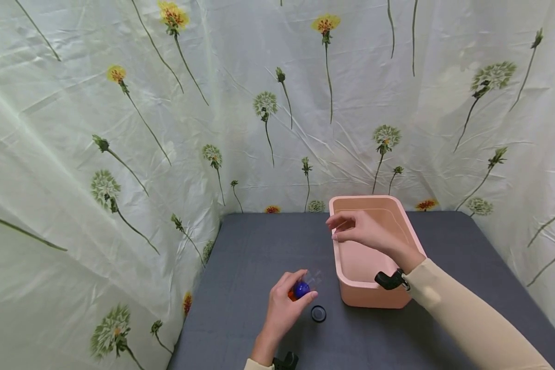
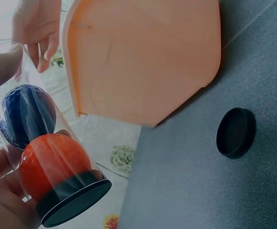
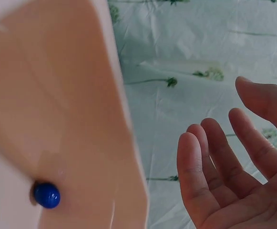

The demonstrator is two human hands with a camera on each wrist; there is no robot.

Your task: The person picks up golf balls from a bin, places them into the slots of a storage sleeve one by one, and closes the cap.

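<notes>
My left hand (image 1: 284, 303) grips a clear plastic tube (image 2: 35, 71) with a black cap at its lower end. Inside the tube a dark blue golf ball (image 2: 26, 116) rests against an orange ball (image 2: 54, 164). Over the left rim of a pink plastic bin (image 1: 344, 288) hovers my right hand (image 1: 358, 228), its fingers loosely bent and nothing between them. The right wrist view shows a blue ball (image 3: 46, 194) lying in the bin, against the foot of a wall. A loose black cap (image 1: 318, 313) lies on the table between the left hand and the bin.
The bin stands on the right part of a table with a dark grey cloth (image 1: 263, 241). A pale curtain (image 1: 240, 133) printed with dandelions hangs behind the table and along its left side.
</notes>
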